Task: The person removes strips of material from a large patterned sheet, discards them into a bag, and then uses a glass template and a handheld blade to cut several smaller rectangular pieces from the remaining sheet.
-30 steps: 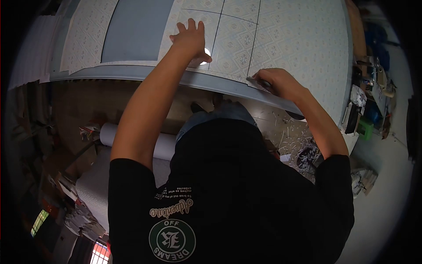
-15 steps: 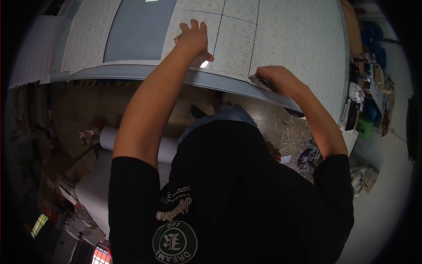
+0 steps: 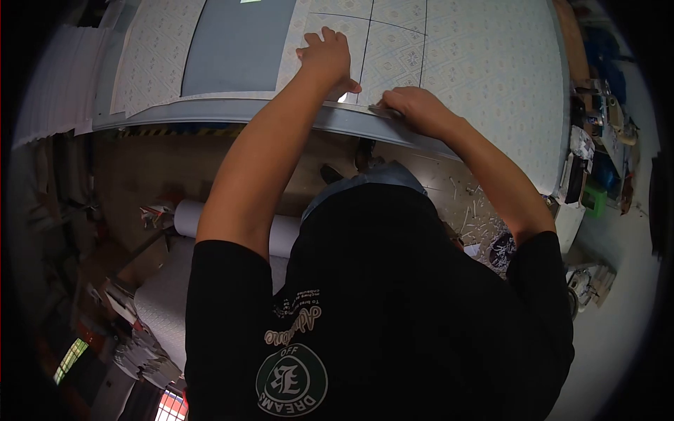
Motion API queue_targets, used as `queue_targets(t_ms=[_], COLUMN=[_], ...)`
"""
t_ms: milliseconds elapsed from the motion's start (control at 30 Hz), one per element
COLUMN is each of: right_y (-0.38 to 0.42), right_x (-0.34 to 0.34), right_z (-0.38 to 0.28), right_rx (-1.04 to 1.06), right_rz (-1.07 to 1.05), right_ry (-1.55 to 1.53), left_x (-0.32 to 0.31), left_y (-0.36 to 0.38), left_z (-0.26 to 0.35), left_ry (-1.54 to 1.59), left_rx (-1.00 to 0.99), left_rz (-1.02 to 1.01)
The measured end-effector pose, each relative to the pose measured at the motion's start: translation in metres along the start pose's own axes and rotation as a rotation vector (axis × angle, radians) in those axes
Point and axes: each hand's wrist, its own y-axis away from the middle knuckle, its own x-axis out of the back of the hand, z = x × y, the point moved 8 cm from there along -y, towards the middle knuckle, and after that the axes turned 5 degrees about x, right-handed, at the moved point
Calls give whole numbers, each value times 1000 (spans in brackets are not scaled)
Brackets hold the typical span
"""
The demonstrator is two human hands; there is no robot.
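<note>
A pale patterned sheet point(image 3: 484, 91) covers much of the table, with dark lines running across it. My left hand point(image 3: 328, 59) lies on the sheet with fingers spread, holding nothing. Beside its thumb, near the front edge, is a bright glint whose source I cannot make out. My right hand point(image 3: 415, 109) is closed at the table's front edge, just right of the left thumb. A small thin-tipped tool point(image 3: 378, 108) pokes from its fingers; the rest is hidden in the fist.
Bare grey table surface point(image 3: 239, 49) shows left of my left hand, with another patterned strip point(image 3: 158, 56) beyond. Below stands a large patterned roll point(image 3: 165, 302). Paper scraps point(image 3: 484, 214) litter the floor at right. Boxes and a green stool point(image 3: 595, 201) stand past the table's right end.
My right hand has slid left along the table's front edge, closer to my left hand. The left hand keeps its place on the sheet while the whole view has shifted slightly.
</note>
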Motion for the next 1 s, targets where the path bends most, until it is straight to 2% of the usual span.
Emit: queue_targets(t_ms=[167,233,267,333,567,633,767,833,1000], right_y=[-35,-35,-39,-51,-124,-135,-129,-123,-118], right_x=[1,-2,-2,-7,-39,-39,-44,-39,-37], right_z=[-21,-21,-22,-27,-54,-61,-60,-56,-52], right_rx=[-8,-28,-25,-7,-38,69,64,91,115], right_rz=[-9,-43,-41,-82,0,141,142,236,308], right_ry=[46,64,60,107,12,-43,-85,-112,-188], left_x=[6,8,4,4,-4,-5,-9,-2,11], left_y=[-10,-10,-12,-11,-16,-20,-18,-16,-21], left_z=[-25,-31,-36,-40,-46,-47,-52,-49,-44], left_ry=[18,-184,-188,-126,-121,-131,-78,-60,-93], left_rx=[-111,-307,-304,-368,-347,-383,-412,-427,-450], left_rz=[-30,-63,-66,65,73,117,134,116,84])
